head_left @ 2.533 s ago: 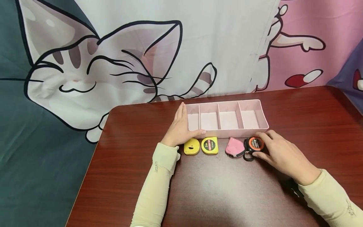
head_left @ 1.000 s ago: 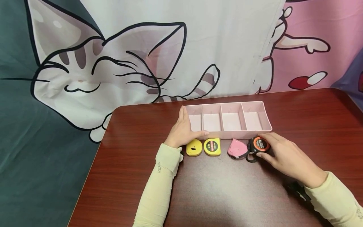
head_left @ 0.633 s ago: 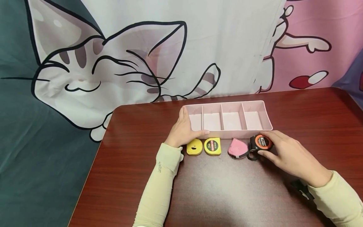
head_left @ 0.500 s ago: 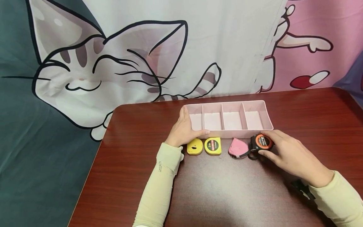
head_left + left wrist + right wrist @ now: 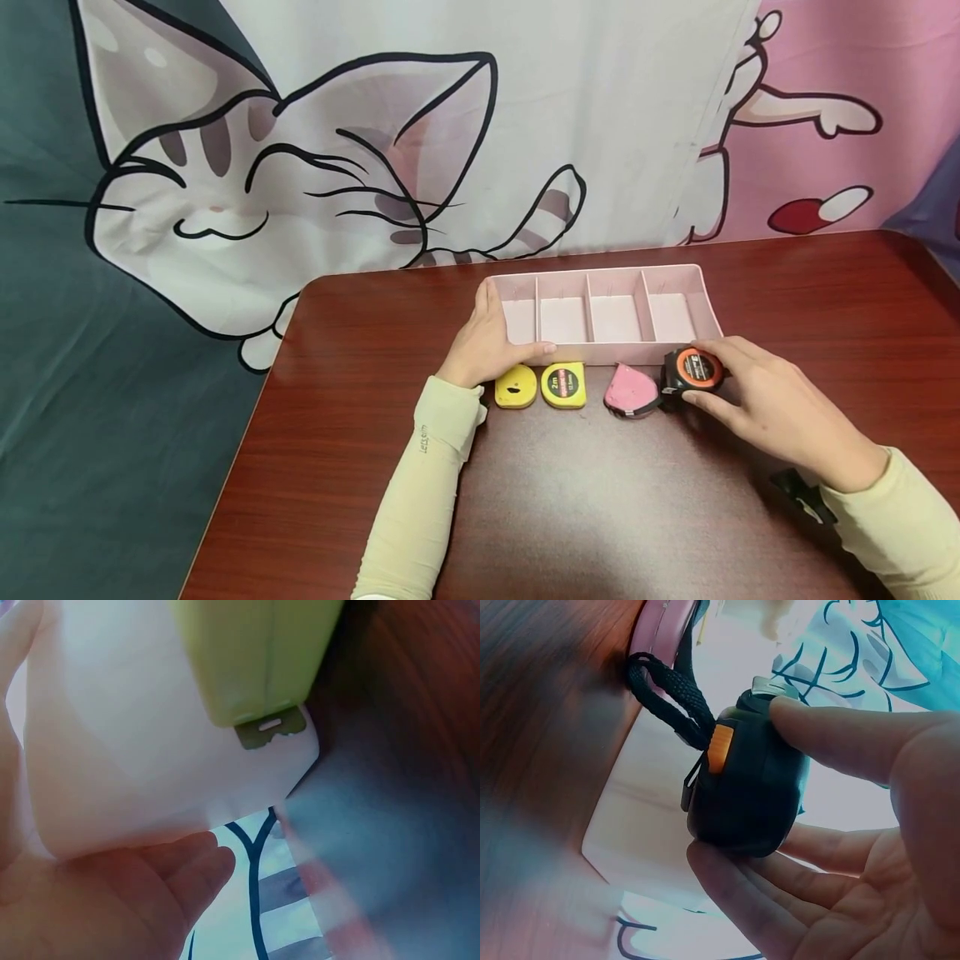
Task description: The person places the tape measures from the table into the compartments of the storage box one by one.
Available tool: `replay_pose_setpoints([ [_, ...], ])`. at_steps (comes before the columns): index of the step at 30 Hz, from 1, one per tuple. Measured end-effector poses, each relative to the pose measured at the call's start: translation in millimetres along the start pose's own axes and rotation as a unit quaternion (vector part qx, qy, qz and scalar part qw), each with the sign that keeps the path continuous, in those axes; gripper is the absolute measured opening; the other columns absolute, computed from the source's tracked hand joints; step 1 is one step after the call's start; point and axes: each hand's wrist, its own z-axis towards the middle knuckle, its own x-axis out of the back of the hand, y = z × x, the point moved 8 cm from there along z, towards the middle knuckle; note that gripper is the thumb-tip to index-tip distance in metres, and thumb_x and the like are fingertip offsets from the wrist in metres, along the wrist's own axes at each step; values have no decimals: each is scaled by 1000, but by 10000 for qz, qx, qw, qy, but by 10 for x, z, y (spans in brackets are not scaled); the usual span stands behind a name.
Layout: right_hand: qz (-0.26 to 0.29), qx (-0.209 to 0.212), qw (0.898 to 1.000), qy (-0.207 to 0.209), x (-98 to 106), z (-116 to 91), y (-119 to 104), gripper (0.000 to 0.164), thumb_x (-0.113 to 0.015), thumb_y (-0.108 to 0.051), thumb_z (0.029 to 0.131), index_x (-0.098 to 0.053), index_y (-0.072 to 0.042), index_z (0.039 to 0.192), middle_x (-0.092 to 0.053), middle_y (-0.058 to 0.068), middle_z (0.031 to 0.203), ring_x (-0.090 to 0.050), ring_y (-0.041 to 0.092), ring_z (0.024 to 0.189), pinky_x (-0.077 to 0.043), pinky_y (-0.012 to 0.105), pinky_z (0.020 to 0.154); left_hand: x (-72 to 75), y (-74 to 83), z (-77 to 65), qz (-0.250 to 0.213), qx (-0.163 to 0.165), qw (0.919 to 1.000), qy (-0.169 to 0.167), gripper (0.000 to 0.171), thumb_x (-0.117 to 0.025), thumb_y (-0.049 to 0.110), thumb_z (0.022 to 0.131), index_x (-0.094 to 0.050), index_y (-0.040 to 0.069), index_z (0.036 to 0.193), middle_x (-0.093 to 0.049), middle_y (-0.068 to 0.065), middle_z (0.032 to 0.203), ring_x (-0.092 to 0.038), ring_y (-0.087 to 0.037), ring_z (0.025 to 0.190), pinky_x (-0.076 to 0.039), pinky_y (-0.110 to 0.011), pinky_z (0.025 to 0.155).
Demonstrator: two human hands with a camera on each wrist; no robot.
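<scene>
In the head view a pale pink divided box (image 5: 615,355) stands on the table. My left hand (image 5: 478,343) lies against its left end, fingers straight along the side and thumb along the front wall. My right hand (image 5: 780,404) pinches a black tape measure (image 5: 678,372) with an orange ring between thumb and fingers, just in front of the box's right end. In the right wrist view, the tape measure's orange button (image 5: 720,748) and black strap (image 5: 671,697) show, and it appears raised off the table. A pink tape measure (image 5: 630,389) lies beside it.
Two yellow tape measures, one plain (image 5: 515,387) and one with a round label (image 5: 563,385), lie in front of the box's left half. A cartoon-cat curtain (image 5: 337,208) hangs behind the table (image 5: 585,500). The box's compartments hold nothing visible.
The right hand has moved a little rightward and away from the person with the black tape measure, which seems lifted and tilted slightly. The left hand stays on the box; the other tape measures lie still.
</scene>
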Motion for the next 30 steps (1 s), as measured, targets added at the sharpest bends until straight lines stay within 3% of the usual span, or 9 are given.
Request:
replay_pose_setpoints([
  [20,13,-86,10000,-16,112,29,-21,57,-81,-23,67,-58,-5,115,-59,1,100,-55,11,80,-41,33,70,-9,1,-2,31,18,10000,-60,133,-56,81,61,8,1,147,12,-8,154,-21,-21,137,-39,-33,98],
  [30,106,-128,9999,-7,146,72,-14,58,-80,-23,69,-57,-4,118,-59,3,104,-56,14,85,-40,33,73,1,-2,-3,22,-2,10000,47,134,-58,80,61,6,-1,147,10,-9,154,-28,-24,134,-44,-35,92],
])
